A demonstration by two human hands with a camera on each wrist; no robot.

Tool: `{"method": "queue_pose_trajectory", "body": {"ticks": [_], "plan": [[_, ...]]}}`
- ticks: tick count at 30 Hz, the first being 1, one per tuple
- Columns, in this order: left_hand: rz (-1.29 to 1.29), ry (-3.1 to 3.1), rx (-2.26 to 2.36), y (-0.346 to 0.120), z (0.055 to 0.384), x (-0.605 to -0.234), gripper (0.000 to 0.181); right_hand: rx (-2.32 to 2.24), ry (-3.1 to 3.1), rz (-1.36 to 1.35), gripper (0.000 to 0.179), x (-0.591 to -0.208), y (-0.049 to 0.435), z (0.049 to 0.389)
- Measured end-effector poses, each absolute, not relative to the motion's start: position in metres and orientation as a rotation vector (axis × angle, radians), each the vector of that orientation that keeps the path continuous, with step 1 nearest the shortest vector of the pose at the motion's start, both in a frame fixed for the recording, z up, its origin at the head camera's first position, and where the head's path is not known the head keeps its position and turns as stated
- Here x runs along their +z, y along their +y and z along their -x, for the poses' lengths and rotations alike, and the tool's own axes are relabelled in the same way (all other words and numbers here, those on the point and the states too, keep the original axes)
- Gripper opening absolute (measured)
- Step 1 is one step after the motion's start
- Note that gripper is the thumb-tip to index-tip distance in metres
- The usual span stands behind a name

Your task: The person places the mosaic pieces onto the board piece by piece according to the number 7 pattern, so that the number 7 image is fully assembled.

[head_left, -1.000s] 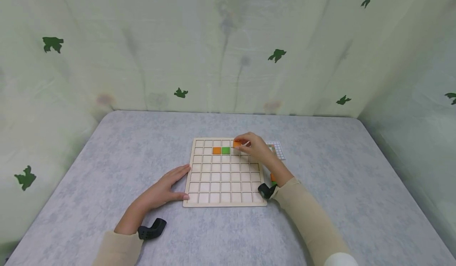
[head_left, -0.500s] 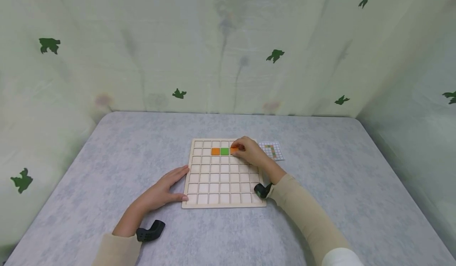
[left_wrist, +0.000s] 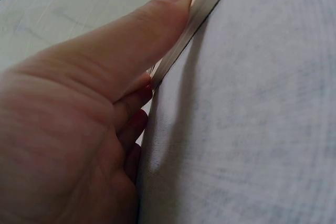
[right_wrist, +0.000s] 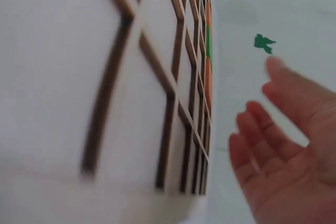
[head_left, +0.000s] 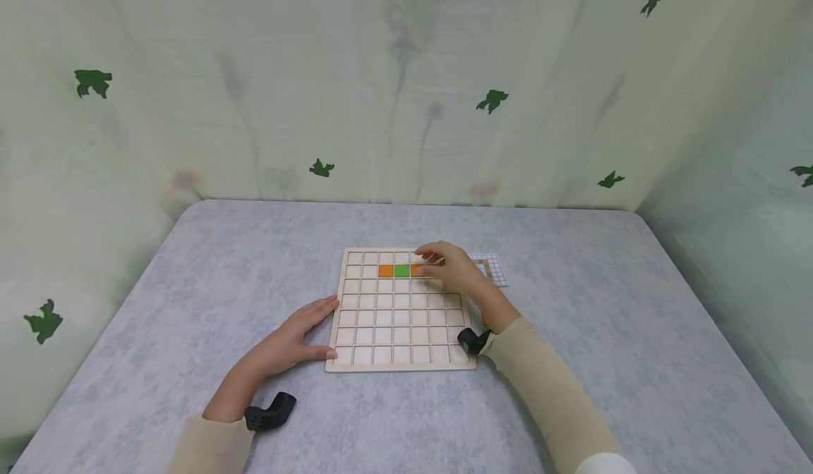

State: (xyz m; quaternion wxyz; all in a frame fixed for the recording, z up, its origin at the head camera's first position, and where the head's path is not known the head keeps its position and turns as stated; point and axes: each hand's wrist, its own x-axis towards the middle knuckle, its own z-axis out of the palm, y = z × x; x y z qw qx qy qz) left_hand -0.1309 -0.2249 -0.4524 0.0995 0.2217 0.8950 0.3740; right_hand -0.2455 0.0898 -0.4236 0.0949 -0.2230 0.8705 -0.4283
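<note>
A pale wooden grid board [head_left: 392, 317] lies on the table. In one of its far rows sit an orange tile [head_left: 385, 271], a green tile [head_left: 401, 271] and a second orange tile [head_left: 416, 270], side by side. Over that second orange tile is my right hand [head_left: 459, 269], which partly covers it in the head view. The right wrist view has this hand [right_wrist: 289, 135] off the board, thumb and fingers apart with nothing between them. My left hand [head_left: 286, 343] rests against the board's left edge, fingers extended and thumb near the front corner.
A small printed grid card [head_left: 492, 268] lies beyond the board's right edge, partly behind my right hand. A bit of orange [head_left: 485, 319] shows beside my right wrist, mostly hidden. The grey-blue table [head_left: 254, 248] meets a hanging curtain [head_left: 356, 107] at the back.
My right hand has lowered the second orange tile into the cell right of the green one and let go of it, its fingers now spread. The left hand stays in place.
</note>
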Motion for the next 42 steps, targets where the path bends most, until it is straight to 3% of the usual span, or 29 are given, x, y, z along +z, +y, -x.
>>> {"method": "queue_pose_trajectory", "body": {"ticks": [12, 31, 42], "plan": [[-0.663, 2.653, 1.108, -0.225, 0.131, -0.452, 0.090, -1.384, 2.634, 0.680, 0.043, -0.395, 0.149, 0.207], [-0.683, 2.645, 1.103, -0.225, 0.132, -0.452, 0.089, -1.223, 2.663, 0.477, 0.044, -0.441, 0.223, 0.157], [-0.678, 2.648, 1.099, -0.225, 0.131, -0.452, 0.090, -1.101, 2.707, 0.559, 0.027, -0.444, 0.226, 0.156]]}}
